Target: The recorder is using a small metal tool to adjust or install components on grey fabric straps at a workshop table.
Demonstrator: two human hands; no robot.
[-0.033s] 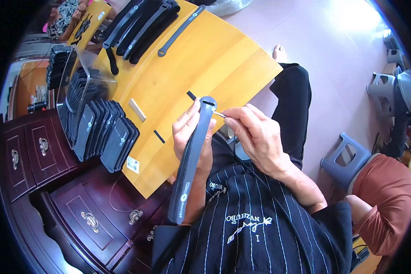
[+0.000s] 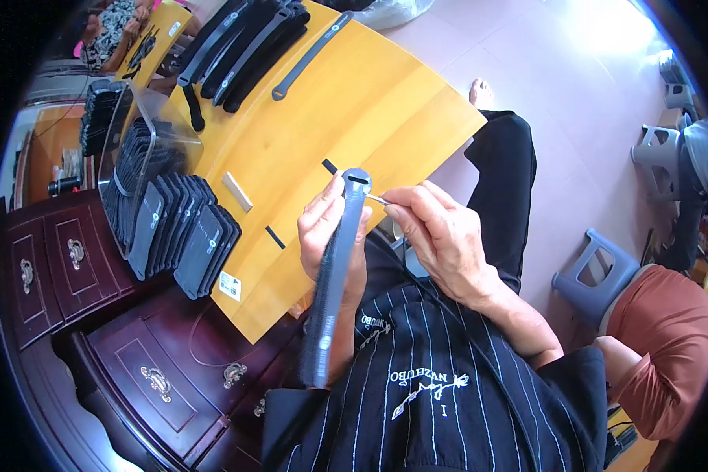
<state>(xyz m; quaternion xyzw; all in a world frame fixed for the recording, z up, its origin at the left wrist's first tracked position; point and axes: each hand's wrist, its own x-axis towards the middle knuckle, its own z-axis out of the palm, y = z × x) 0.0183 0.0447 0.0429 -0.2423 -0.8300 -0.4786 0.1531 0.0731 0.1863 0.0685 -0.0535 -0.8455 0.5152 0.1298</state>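
My left hand (image 2: 322, 228) is closed round a dark grey strap (image 2: 338, 259) just below its round, slotted head. The strap's long tail hangs down over my forearm and is blurred by motion. A thin, light, rod-like tool (image 2: 376, 198) is pinched between the thumb and fingers of my right hand (image 2: 440, 236). Its tip meets the edge of the strap just under the slot; most of the tool is hidden in my fingers.
On the yellow wooden table (image 2: 370, 102) lie a pile of black straps (image 2: 252, 47), one single strap (image 2: 315, 55) and a small pale bar (image 2: 237, 192). Stacked dark straps (image 2: 181, 228) stand beside a clear bin (image 2: 153, 141). Grey stools (image 2: 598, 263) and a seated person (image 2: 661, 338) are at the right.
The lower end of the strap has swung slightly to the right and become blurred. Both hands keep nearly the same place and grip.
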